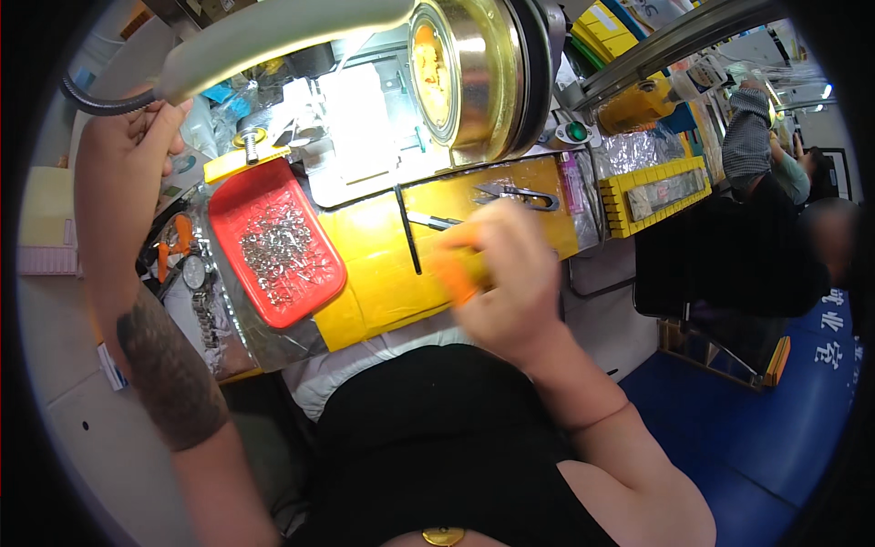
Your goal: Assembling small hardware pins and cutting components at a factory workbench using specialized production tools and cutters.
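My right hand [510,278] hovers over the yellow work mat [374,292], smeared by motion. Orange coverings show on its fingertips; whether it holds anything cannot be made out. Just beyond it a slim silver-and-black tool [433,221] and thread snips [518,196] lie on the mat, with a thin black stick [407,230] to their left. Raised at the far left, my left hand [137,137] has its fingers pinched together next to a lamp's bent arm. What is in that pinch is hidden. Between the hands sits a red tray [325,296] with many small metal pieces.
A large round metal machine part [478,77] overhangs the bench, beside the pale curved lamp arm [283,46]. Orange-handled pliers [180,239] and a wristwatch [194,273] lie left of the tray. A yellow ribbed box [620,211] stands right. Another person [749,137] works farther right.
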Demonstrator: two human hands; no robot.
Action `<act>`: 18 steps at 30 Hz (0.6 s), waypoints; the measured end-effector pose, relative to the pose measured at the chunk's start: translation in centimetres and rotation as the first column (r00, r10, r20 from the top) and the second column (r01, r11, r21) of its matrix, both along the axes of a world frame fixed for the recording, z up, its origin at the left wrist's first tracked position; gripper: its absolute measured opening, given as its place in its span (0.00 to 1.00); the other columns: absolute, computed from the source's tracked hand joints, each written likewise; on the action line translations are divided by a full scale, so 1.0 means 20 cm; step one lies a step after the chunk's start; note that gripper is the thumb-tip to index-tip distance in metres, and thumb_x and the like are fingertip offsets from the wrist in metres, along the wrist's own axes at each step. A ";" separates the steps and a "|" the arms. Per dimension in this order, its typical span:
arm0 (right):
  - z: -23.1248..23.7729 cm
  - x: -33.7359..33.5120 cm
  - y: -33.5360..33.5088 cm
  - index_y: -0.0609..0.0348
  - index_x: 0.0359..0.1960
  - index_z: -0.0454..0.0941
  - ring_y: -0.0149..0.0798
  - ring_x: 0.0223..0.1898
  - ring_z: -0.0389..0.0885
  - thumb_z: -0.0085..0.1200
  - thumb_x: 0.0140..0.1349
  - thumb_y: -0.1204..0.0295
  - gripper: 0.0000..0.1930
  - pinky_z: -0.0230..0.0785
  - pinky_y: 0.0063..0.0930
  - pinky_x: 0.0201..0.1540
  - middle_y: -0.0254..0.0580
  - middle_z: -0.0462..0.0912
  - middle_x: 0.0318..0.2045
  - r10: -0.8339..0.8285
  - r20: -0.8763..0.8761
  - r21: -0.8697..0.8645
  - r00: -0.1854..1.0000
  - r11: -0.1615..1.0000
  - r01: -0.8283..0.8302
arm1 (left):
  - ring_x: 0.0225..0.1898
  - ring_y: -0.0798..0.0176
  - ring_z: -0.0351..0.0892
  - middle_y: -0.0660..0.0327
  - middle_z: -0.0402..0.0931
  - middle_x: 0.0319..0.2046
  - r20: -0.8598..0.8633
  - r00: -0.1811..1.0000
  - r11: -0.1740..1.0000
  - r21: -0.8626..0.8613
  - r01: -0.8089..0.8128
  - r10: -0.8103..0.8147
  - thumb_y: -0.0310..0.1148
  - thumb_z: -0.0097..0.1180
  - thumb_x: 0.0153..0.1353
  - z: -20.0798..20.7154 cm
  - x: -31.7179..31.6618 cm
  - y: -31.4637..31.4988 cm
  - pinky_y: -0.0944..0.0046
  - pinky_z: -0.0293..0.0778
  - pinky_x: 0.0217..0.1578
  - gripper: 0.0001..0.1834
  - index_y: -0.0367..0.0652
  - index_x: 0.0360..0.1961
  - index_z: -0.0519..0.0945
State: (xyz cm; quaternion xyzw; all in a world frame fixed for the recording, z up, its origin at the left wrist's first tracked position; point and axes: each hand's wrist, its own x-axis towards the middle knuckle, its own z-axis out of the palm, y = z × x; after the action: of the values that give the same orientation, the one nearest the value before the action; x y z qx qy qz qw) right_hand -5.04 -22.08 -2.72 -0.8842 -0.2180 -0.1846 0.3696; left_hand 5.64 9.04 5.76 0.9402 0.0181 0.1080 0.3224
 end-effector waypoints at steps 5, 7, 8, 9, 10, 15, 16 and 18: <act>-0.03 -0.01 -0.26 0.60 0.36 0.80 0.50 0.44 0.72 0.70 0.50 0.71 0.14 0.66 0.40 0.49 0.44 0.75 0.39 -0.219 -0.139 -0.296 0.966 0.940 0.170 | 0.19 0.76 0.69 0.68 0.75 0.20 -0.023 0.995 0.988 0.125 -0.094 0.098 0.36 0.61 0.67 -0.14 0.01 -0.04 0.71 0.65 0.22 0.12 0.36 0.38 0.84; -0.05 -0.01 -0.29 0.61 0.36 0.79 0.50 0.44 0.73 0.70 0.49 0.71 0.15 0.66 0.41 0.49 0.44 0.75 0.39 -0.210 -0.133 -0.278 0.969 0.946 0.167 | 0.19 0.75 0.70 0.67 0.75 0.19 -0.110 0.979 0.974 0.167 -0.150 0.170 0.34 0.60 0.66 -0.19 -0.04 -0.02 0.70 0.65 0.22 0.12 0.35 0.42 0.85; -0.06 -0.01 -0.30 0.61 0.36 0.78 0.50 0.44 0.73 0.71 0.48 0.72 0.16 0.66 0.42 0.49 0.44 0.75 0.39 -0.187 -0.120 -0.266 0.975 0.952 0.150 | 0.19 0.75 0.70 0.67 0.75 0.19 -0.110 0.982 0.975 0.177 -0.131 0.152 0.34 0.60 0.66 -0.24 -0.07 0.01 0.70 0.65 0.22 0.12 0.35 0.42 0.85; -0.05 -0.02 -0.28 0.61 0.36 0.78 0.50 0.44 0.73 0.71 0.48 0.72 0.16 0.66 0.42 0.49 0.44 0.75 0.39 -0.187 -0.122 -0.252 0.975 0.956 0.152 | 0.19 0.75 0.70 0.66 0.75 0.19 -0.144 0.976 0.975 0.169 -0.142 0.166 0.33 0.59 0.67 -0.28 -0.12 0.08 0.70 0.65 0.22 0.12 0.35 0.44 0.85; -0.06 -0.02 -0.30 0.61 0.37 0.77 0.51 0.44 0.74 0.70 0.50 0.72 0.16 0.67 0.42 0.49 0.45 0.76 0.39 -0.181 -0.138 -0.201 0.974 0.968 0.152 | 0.20 0.75 0.70 0.66 0.76 0.20 -0.179 0.970 0.979 0.146 -0.141 0.166 0.32 0.59 0.68 -0.31 -0.15 0.10 0.70 0.66 0.22 0.13 0.34 0.46 0.85; 0.03 -0.18 -0.36 0.61 0.42 0.73 0.47 0.29 0.82 0.62 0.66 0.72 0.10 0.72 0.31 0.34 0.48 0.81 0.31 -0.003 -0.432 0.258 0.902 0.958 0.127 | 0.20 0.75 0.72 0.64 0.78 0.23 -0.154 0.953 0.965 0.056 -0.256 0.261 0.31 0.56 0.70 -0.21 -0.42 0.10 0.72 0.67 0.22 0.12 0.33 0.45 0.85; 0.02 -0.21 -0.34 0.61 0.42 0.73 0.47 0.29 0.82 0.62 0.66 0.72 0.10 0.72 0.31 0.34 0.48 0.81 0.31 -0.015 -0.432 0.261 0.902 0.955 0.141 | 0.20 0.75 0.73 0.63 0.79 0.24 -0.078 0.945 0.947 0.069 -0.313 0.318 0.31 0.56 0.70 -0.19 -0.49 0.11 0.73 0.68 0.23 0.12 0.33 0.45 0.85; 0.00 -0.24 -0.28 0.65 0.49 0.73 0.30 0.22 0.73 0.55 0.73 0.63 0.15 0.67 0.23 0.33 0.34 0.76 0.26 0.336 -0.500 0.499 0.798 0.865 -0.052 | 0.22 0.74 0.74 0.62 0.79 0.26 -0.142 0.969 0.975 -0.070 -0.212 0.201 0.32 0.57 0.70 -0.15 -0.65 0.10 0.73 0.69 0.24 0.12 0.34 0.46 0.85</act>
State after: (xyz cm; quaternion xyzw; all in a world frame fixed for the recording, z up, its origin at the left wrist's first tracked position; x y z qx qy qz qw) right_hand -9.79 -27.64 -2.79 -0.7563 -0.1393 0.0828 0.6338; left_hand -7.41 11.00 2.73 0.9239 0.1422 0.0769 0.3468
